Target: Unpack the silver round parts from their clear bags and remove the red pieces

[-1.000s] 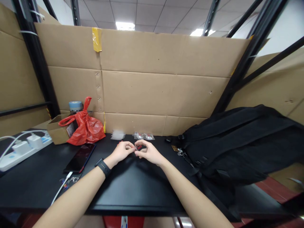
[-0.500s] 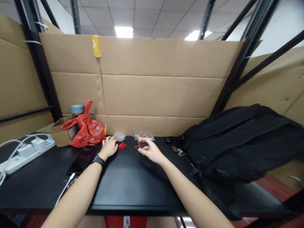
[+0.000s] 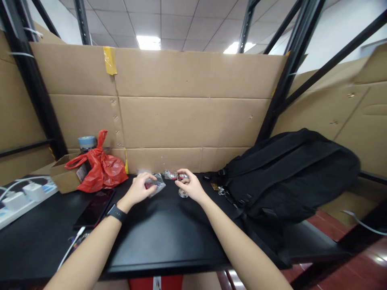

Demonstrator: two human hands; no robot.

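My left hand has its fingers curled round a clear plastic bag, with something red partly visible inside. A dark watch sits on that wrist. To its right, my right hand pinches a small item with a dark, shiny edge, mostly covered by the fingers. Just below those fingertips is a round, shiny, see-through piece; whether it hangs from the hand or rests on the table I cannot tell. Behind the hands, a clear packet with red and silvery contents lies against the cardboard.
On the left are a red plastic bag, a small cardboard box, a phone and a power strip. A black backpack fills the right side, with keys beside it. Cardboard walls the black table's back.
My left hand has taken hold of the clear bag, and the loose red pile beside it no longer shows. A round shiny piece now shows under my right hand. The view has turned slightly right.
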